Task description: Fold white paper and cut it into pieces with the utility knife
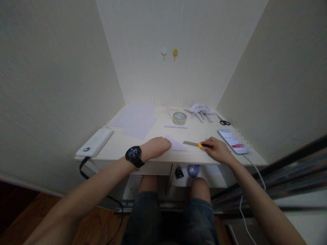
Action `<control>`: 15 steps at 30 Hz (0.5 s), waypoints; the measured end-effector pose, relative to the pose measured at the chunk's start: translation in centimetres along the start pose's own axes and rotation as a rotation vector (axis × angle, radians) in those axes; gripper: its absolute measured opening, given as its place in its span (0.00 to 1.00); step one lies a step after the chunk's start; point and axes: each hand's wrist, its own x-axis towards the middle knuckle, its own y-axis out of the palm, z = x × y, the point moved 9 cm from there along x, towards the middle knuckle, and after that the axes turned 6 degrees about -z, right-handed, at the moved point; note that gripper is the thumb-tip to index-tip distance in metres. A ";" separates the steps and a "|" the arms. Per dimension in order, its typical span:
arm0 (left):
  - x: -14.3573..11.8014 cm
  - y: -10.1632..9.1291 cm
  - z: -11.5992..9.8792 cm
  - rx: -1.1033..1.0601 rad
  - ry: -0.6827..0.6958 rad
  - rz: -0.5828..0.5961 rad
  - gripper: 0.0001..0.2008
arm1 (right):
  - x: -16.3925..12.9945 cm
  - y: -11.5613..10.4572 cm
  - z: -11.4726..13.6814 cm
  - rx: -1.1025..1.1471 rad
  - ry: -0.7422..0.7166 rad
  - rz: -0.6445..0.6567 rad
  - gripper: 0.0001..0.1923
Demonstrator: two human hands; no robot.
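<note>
At the near edge of the table (pixel 120 144), the right hand (pixel 218 149) has its fingers closed around the yellow-and-black handle of a utility knife (pixel 198 144), whose grey blade end points left along the surface toward the other hand; the left hand (pixel 157 147), a black watch (pixel 133 155) on its wrist, lies palm down with fingers curled and flat on a small sheet of white paper (pixel 176 143), pinning its left part, with nothing gripped inside it; knife tip and paper look very near one another, though whether they touch I cannot tell. By my reading the paper is being held steady for a cut and the blade is only being brought up to it; a cut would call for the blade set on the sheet's free part, clear of the pinning fingers, and drawn in a straight line with steady pressure. Further out, a thin white strip (pixel 175 127) lies beyond the paper; behind it stands a roll of clear tape (pixel 179 118); larger pale sheets (pixel 136 120) spread over the left back of the table; a heap of folded white paper pieces (pixel 200 110) sits at the right back, with black-handled scissors (pixel 223 121) just beside; a phone (pixel 233 141) on a white cable lies to the right of the knife hand; a white power bank (pixel 95 143) rests on the left edge; a bottle (pixel 193 170) shows below the table, above the knees.
</note>
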 end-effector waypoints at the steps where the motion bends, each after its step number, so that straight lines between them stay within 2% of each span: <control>1: -0.1 -0.1 -0.1 0.024 0.004 0.010 0.11 | 0.0 0.0 0.0 -0.006 0.003 -0.001 0.13; 5: -0.1 -0.7 0.2 0.093 -0.035 0.028 0.11 | 0.0 0.2 -0.2 -0.041 0.006 -0.008 0.13; 8: 0.1 -2.7 1.6 -0.035 -0.181 -0.110 0.10 | -0.2 0.4 -0.3 -0.021 0.004 -0.020 0.13; 10: -0.3 -4.7 3.4 -0.263 -0.349 -0.346 0.08 | -0.4 0.2 -0.2 0.006 0.012 -0.063 0.13; 12: -1.7 -5.9 5.8 -0.613 -0.563 -0.654 0.05 | -0.8 -0.3 0.1 0.024 0.023 -0.137 0.14; 14: -3.2 -4.5 7.6 -1.020 -0.767 -0.893 0.07 | -1.1 -1.1 0.8 0.037 0.028 -0.222 0.15; 15: -3.5 -3.1 8.0 -1.211 -0.843 -0.952 0.09 | -1.1 -1.5 1.3 0.044 0.025 -0.257 0.15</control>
